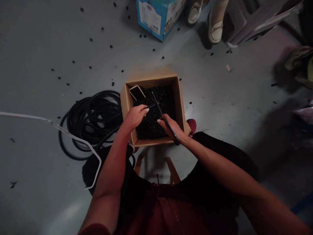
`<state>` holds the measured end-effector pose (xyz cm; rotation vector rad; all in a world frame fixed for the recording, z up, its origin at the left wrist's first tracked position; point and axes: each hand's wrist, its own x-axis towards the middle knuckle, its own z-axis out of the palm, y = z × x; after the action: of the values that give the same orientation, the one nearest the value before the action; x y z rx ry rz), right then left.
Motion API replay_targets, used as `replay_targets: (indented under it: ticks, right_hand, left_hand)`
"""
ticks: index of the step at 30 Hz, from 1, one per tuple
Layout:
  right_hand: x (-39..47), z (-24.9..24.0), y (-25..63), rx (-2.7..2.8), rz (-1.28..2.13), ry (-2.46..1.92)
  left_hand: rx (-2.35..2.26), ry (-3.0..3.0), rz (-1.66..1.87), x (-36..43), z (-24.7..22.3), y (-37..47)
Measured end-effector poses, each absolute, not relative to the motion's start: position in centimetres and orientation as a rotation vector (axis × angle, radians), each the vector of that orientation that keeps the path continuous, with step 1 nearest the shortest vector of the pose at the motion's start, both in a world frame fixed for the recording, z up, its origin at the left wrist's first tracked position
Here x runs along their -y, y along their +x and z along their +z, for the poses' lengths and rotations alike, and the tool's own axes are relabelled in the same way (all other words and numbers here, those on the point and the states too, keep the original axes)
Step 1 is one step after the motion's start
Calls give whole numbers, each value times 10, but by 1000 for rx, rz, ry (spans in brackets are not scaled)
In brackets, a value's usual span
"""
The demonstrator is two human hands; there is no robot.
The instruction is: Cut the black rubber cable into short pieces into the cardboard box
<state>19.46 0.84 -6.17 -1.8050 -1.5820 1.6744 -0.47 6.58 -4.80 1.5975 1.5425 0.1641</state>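
Grips the end of a black ribbed tube [151,106] between thumb and fingers of the left hand [135,116], over the left half of the cardboard box [156,142]. Clasps dark scissors [159,109] in the right hand [173,127], with tips toward the far edge and handles above the near edge, nearer its right corner. Crosses blade and tube close to the tube's tip; cannot tell from this view whether touching or slightly apart, nor how far open the blades are.

Best, by judgement, to hold the blades square to the tube, pinch firmly just behind the tip and tuck the left thumb and fingertips clear of the blade line. Worth holding both tools of the grip well inside the four edges, above the loose heap.

Inside the box, many small black pieces [153,125], spread from near edge to far edge. At the far left corner, a small dark panel with tan edges [137,93], tilted. Just beside the left edge, on the floor [36,143], a coil of black hose [94,114]. Beyond the far edge, a blue carton [149,18], contents hidden.
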Motion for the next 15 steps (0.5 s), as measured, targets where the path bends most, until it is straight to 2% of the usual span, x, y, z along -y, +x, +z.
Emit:
replay_targets:
  ticks: [9,15]
  right_hand:
    - [-11,-61,198,1677,1592,-1879]
    - [9,-90,190,1483,1775,-1807]
  left_hand:
    - [-1551,1652,95,-67,-49,-4]
    - [-1633,1804,-249,-61,-56,-3]
